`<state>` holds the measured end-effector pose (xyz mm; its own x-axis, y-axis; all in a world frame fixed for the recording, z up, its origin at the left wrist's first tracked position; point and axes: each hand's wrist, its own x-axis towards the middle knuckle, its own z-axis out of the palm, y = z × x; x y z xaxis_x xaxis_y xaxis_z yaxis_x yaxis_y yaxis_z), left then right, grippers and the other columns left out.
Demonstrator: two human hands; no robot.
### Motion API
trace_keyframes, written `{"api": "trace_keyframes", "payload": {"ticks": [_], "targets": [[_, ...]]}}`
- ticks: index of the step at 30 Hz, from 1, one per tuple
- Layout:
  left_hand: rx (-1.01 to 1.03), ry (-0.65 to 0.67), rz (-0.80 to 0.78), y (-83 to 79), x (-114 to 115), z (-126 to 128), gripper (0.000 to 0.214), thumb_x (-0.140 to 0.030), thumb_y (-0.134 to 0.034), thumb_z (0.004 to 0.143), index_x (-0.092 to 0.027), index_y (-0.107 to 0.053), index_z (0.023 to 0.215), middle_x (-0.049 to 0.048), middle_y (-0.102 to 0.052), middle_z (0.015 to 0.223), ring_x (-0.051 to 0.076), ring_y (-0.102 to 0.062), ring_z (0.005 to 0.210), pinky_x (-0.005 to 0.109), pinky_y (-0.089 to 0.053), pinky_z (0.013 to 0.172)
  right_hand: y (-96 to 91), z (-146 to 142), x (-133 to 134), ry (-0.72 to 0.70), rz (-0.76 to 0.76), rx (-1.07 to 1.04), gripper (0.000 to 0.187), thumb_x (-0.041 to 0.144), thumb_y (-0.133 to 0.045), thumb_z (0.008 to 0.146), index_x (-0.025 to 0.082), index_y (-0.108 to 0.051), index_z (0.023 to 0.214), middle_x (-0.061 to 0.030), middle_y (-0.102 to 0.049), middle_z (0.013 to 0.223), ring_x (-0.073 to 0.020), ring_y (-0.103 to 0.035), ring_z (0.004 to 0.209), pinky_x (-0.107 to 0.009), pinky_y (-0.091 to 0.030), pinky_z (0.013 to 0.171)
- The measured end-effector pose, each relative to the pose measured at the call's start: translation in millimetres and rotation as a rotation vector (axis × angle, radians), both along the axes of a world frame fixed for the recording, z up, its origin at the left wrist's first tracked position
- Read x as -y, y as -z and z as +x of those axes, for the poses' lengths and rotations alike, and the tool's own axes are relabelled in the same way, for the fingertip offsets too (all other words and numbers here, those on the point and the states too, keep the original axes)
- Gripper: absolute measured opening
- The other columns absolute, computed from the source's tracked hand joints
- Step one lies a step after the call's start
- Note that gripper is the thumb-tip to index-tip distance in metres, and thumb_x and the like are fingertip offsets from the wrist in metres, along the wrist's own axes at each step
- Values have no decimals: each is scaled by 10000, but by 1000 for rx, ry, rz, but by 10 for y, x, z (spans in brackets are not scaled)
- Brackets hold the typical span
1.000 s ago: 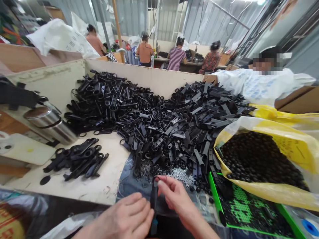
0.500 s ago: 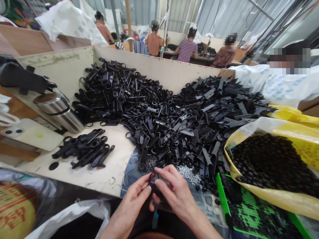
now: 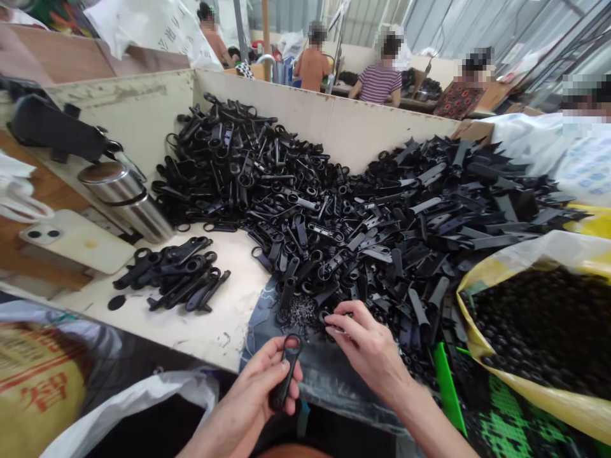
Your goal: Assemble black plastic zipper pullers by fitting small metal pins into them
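My left hand is closed around a black plastic handle-like part with a ring at its upper end. To the right, my right hand has its thumb and fingertips pinched together at the front edge of the heap. What sits between those fingertips is too small and hidden to make out. A black ring-shaped piece lies right at the fingertips. Just left of them is a small pile of tiny metal pieces on a dark cloth.
A large heap of black plastic parts fills the walled table. Similar parts lie at left, near a phone and steel flask. A yellow bag of black pieces and a green basket stand right. Several people sit beyond.
My hands were together on a black part; now they are apart. The left keeps a ringed part, while the right has moved forward and right to the heap's edge. The view has shifted slightly.
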<state>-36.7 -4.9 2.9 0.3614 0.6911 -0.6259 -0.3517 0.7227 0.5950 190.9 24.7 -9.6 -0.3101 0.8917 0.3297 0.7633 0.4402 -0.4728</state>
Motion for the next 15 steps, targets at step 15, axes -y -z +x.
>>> {"api": "trace_keyframes", "payload": {"ticks": [15], "targets": [[-220, 260, 225, -15, 201, 74, 617, -546, -613, 916, -170, -593, 1404, -1, -567, 748, 158, -514, 706, 292, -418, 684, 71, -244, 581, -102, 124, -163, 366, 177, -541, 1047, 201, -598, 1408, -133, -747, 1201, -225, -750, 1064, -281, -635, 885]]}}
